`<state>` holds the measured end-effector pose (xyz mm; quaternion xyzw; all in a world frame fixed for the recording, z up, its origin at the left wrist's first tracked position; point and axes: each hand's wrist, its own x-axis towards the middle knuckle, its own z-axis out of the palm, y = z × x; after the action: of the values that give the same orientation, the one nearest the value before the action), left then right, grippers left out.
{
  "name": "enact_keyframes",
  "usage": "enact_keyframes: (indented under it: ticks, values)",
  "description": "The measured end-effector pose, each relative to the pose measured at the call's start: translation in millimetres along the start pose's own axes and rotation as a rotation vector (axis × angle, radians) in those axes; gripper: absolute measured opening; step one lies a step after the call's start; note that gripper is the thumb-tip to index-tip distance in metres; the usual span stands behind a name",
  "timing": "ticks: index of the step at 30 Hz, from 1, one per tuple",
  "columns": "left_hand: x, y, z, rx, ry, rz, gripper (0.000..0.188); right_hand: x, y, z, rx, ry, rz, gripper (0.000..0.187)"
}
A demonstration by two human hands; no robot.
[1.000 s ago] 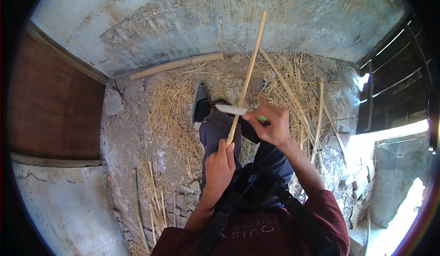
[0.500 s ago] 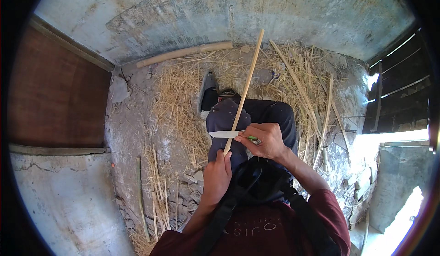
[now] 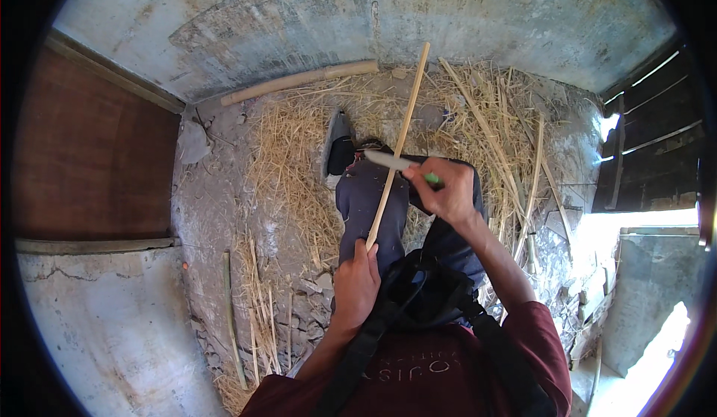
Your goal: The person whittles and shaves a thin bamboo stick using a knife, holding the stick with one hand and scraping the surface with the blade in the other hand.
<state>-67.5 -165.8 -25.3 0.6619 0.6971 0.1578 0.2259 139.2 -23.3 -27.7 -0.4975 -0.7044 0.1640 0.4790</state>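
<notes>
A long, pale bamboo strip (image 3: 404,126) slants up and away over my thigh. My left hand (image 3: 356,286) is closed around its near end, thumb along the strip. My right hand (image 3: 447,189) grips a knife (image 3: 386,160) by its green handle. The blade points left and lies across the strip, roughly midway along its length; whether it touches the wood I cannot tell. Under the strip is my dark trouser leg (image 3: 366,208), dotted with small shavings.
Heaps of shavings (image 3: 287,156) cover the floor left and ahead. Split bamboo strips (image 3: 478,122) lie at the right. A thick bamboo pole (image 3: 299,82) rests along the far wall (image 3: 418,21). A green stick (image 3: 231,320) and thin strips lie at the near left.
My right hand has moved the knife away from me along the strip, from near my left hand to farther up. The left hand stays almost in place.
</notes>
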Motion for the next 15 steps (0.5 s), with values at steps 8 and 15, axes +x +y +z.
enact_keyframes:
  ticks: [8,15]
  values:
    - [-1,-5,1,-0.061,0.01,-0.005,0.026,6,3,-4,-0.033,-0.011,0.011,0.016]
    - [2,-3,-1,-0.09,-0.017,-0.022,0.026,-34,-33,-2,0.076,-0.285,-0.115,0.019]
